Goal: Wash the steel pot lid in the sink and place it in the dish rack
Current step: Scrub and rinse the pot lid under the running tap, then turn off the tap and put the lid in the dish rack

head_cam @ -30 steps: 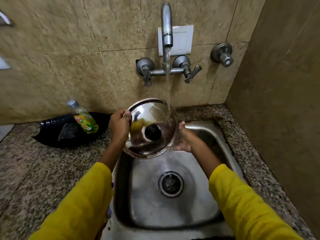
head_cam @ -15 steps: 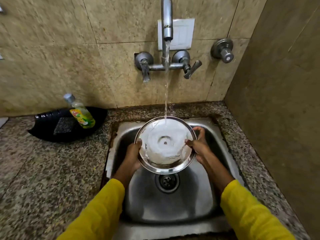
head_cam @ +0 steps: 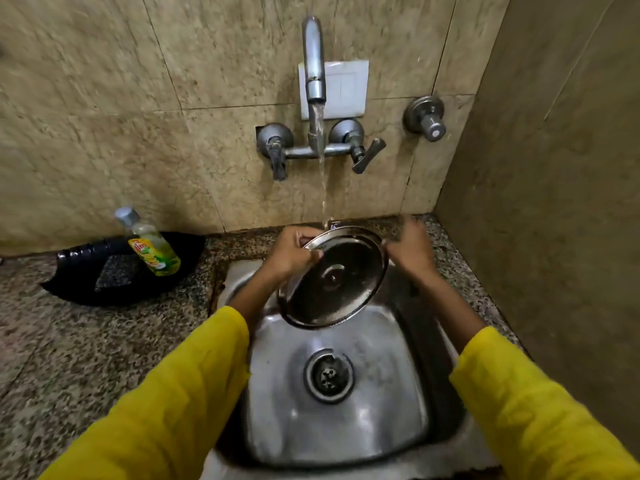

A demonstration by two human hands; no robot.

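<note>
**Lid held tilted under running water above the back of the sink**

The steel pot lid [head_cam: 334,277] was observed above the back half of the sink [head_cam: 408,410], held clear of the basin floor. The disc was tilted: its far edge was raised toward the back wall and its near edge dropped toward the drain [head_cam: 328,375]. The face with the small central fitting was turned toward the camera. Being round, the lid had no long axis. The water stream [head_cam: 322,174] from the tap [head_cam: 313,64] was seen to land at the raised far edge.

The left hand [head_cam: 289,252] was recorded at the lid's upper-left rim, fingers curled closed around the edge, thumb laid on the near face. The left forearm rose from the sink's left rim, the yellow sleeve [head_cam: 180,393] ending short of the wrist.

The right hand [head_cam: 410,249] was recorded at the lid's upper-right rim. It was blurred; contact with the edge appeared likely, but whether the fingers were closed on it could not be told. The right forearm crossed the sink's right side.

On the granite counter [head_cam: 69,358], left of the sink and near the back edge, a black tray [head_cam: 79,282] was noted, carrying a dish soap bottle [head_cam: 152,245] leaning leftward and a dark scrub pad [head_cam: 116,277].
</note>
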